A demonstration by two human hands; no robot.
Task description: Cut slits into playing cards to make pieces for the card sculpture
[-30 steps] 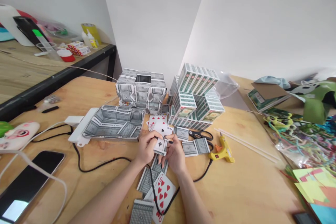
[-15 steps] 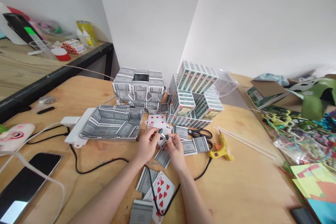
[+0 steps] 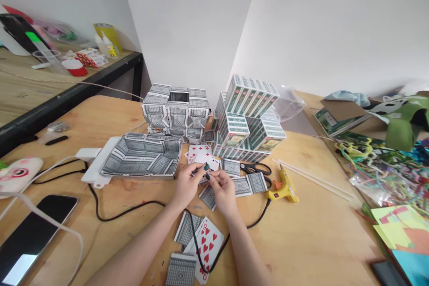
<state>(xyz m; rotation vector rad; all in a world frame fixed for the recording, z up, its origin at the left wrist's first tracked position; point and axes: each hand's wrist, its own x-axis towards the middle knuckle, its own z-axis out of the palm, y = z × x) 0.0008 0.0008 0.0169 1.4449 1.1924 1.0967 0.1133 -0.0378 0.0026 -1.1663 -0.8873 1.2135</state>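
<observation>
My left hand (image 3: 187, 184) and my right hand (image 3: 224, 191) meet over the middle of the table. Both pinch a small playing card (image 3: 203, 181) between fingertips; most of it is hidden behind the fingers. Just beyond lie face-up cards (image 3: 200, 152), red diamonds among them. Several patterned card backs (image 3: 242, 186) lie to the right of my right hand, and another card back (image 3: 208, 197) sits under the hands. A nine of hearts (image 3: 209, 246) and more card backs (image 3: 181, 270) lie between my forearms.
An open card-covered tray (image 3: 140, 156) and a card-covered box (image 3: 177, 114) stand left. Stacked card packs (image 3: 251, 98) rise behind. Black scissors (image 3: 256, 168), a yellow glue gun (image 3: 283, 187) with its black cord, and white sticks (image 3: 315, 179) lie right. A phone (image 3: 36, 237) lies front left.
The held card has turned or tilted, so its face with clubs no longer shows clearly. My fingertips have come closer together. The hands stay in nearly the same place.
</observation>
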